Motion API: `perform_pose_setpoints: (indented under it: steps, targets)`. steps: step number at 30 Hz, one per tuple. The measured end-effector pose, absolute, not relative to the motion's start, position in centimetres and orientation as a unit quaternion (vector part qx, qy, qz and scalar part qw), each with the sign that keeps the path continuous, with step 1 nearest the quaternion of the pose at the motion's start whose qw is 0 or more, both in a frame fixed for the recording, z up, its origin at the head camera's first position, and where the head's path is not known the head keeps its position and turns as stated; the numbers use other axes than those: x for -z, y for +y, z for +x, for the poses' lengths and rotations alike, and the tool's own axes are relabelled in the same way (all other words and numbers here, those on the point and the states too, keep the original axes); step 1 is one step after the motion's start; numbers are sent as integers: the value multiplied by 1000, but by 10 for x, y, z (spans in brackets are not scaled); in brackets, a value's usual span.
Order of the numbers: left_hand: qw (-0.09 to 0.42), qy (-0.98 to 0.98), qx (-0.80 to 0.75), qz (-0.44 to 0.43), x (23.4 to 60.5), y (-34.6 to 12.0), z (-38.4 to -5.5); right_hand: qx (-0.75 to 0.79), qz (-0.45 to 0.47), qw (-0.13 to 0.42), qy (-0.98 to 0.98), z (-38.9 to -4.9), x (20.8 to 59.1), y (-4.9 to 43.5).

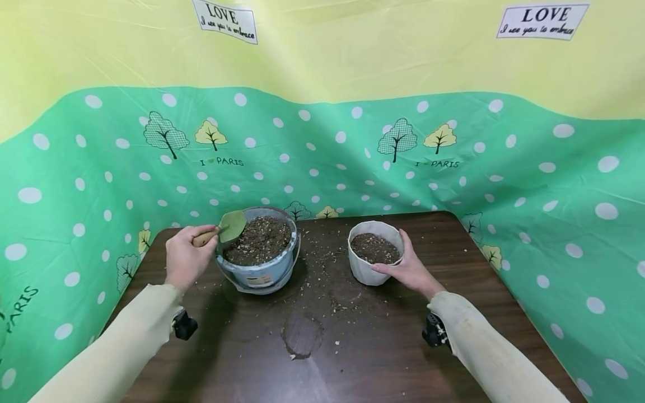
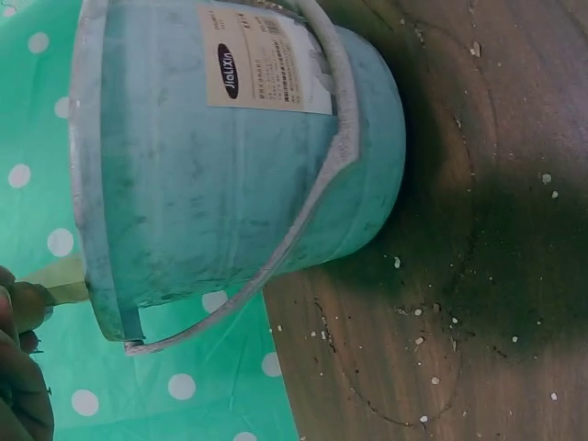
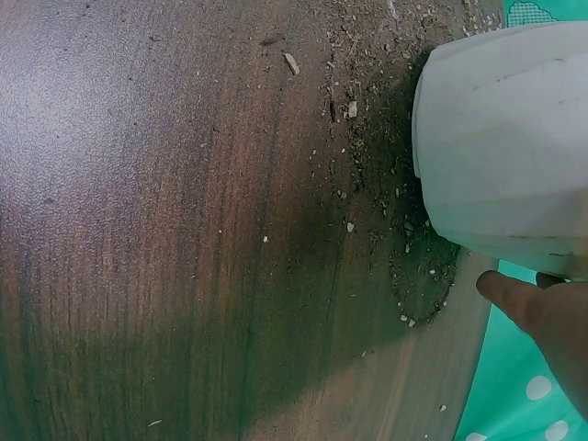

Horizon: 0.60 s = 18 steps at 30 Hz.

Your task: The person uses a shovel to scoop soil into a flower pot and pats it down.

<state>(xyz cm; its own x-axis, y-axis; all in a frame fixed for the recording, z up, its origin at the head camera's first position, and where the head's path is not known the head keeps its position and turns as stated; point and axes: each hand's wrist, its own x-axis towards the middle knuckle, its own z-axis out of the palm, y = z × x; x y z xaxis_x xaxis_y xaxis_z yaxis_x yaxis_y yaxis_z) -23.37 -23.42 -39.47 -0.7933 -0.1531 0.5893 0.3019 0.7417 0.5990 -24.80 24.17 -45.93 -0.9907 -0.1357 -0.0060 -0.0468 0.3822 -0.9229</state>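
My left hand (image 1: 188,254) grips the wooden handle of a small trowel (image 1: 233,225) with a green blade. The blade lies over the left rim of a blue bucket (image 1: 259,275), which is filled with dark soil (image 1: 262,239). In the left wrist view, only part of that hand (image 2: 20,367) shows, beside the bucket (image 2: 202,184). On the right, a white faceted flowerpot (image 1: 364,270) holds soil up to somewhat below its rim. My right hand (image 1: 410,271) holds this pot from its right side, thumb at the front near the rim and fingers around the far side.
Loose soil crumbs (image 1: 322,267) are scattered on the brown wooden table (image 1: 383,358) between bucket and pot. A ring of soil (image 1: 301,336) marks the tabletop nearer the front. The bucket's handle (image 2: 303,220) hangs down its front. A green and yellow patterned cloth (image 1: 322,151) encloses the back and sides.
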Motion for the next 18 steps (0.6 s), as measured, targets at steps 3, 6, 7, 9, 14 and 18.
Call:
perform_pose_setpoints:
  steps: [3,6,7,9,14,18]
  targets:
    - [321,-880,344,-63,398,-235,-235,545,-53,35,836,-253,470,245]
    - [309,-883,350,-46,400,-236,-235,538,-54,31,841,-256,476,246]
    - [303,-884,354,-33,400,-236,-235,537,-54,30,841,-256,476,246]
    - [288,-885,365,-3,400,-237,-234,535,-55,29,842,-256,477,246]
    - [235,-884,402,42,396,-236,-230,538,-55,26,841,-257,477,246]
    - [188,-875,442,67,393,-235,-228,539,-53,25,841,-258,479,246]
